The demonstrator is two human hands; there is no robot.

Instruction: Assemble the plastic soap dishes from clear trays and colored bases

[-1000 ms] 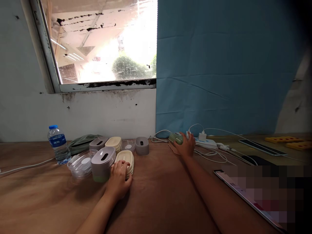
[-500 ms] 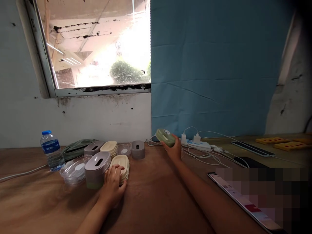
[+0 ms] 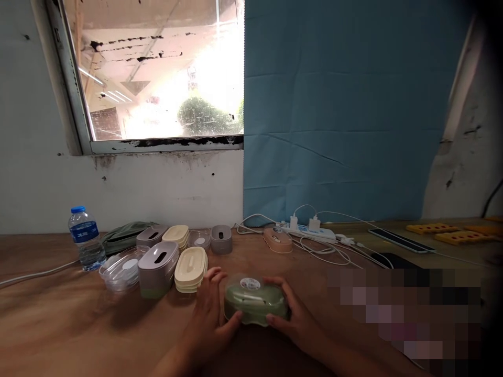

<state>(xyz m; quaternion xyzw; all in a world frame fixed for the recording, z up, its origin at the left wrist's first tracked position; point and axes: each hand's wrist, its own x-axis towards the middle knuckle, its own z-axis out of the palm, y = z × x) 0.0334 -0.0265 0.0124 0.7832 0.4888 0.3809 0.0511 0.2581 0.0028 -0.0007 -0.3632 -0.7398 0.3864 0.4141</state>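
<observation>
While the right hand (image 3: pixel 301 317) grips the green box (image 3: pixel 256 309), thumb in front and fingers curled round the right end, the left hand (image 3: pixel 208 309) is half open. Its thumb touches the near left corner, and its other fingers stand apart, not closed round anything. The green box is between the hands, on the near side of the bench (image 3: pixel 129 343), away from the back edge. I cannot tell if it rests on the wood.

As for what is done, its clear cover (image 3: pixel 241 293) is still on, with a white sticker (image 3: pixel 250 284), so it looks unopened. Near the back edge, a pink box (image 3: pixel 277 241) sits beside the power strip (image 3: pixel 328 234), and no hand is on it. Toward the left edge, a purple box (image 3: pixel 157 267), a stack of cream lids (image 3: pixel 190 268) and clear plastic tubs (image 3: pixel 122 272) stand apart from both hands.
</observation>
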